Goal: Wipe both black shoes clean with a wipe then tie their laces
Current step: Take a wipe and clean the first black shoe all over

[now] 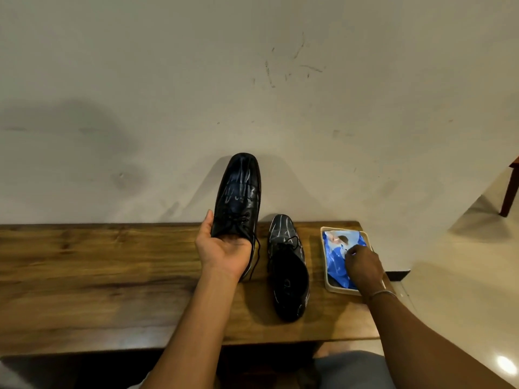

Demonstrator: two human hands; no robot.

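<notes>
Table [98, 276]: left hand [224, 251] grip holds raised shoe [238, 192]; right hand [363, 266] pinches wipe pack [334, 265] near edge

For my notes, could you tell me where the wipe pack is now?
In the head view, the blue wipe pack lies in a cream tray at the table's right end, beside the resting shoe, under the right hand.

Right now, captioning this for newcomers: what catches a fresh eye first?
The raised black shoe, gripped at its heel by the left hand, stands out against the pale wall. A second black shoe lies on the wooden bench; to its right, the right hand pinches a blue wipes pack in a cream tray.
</notes>
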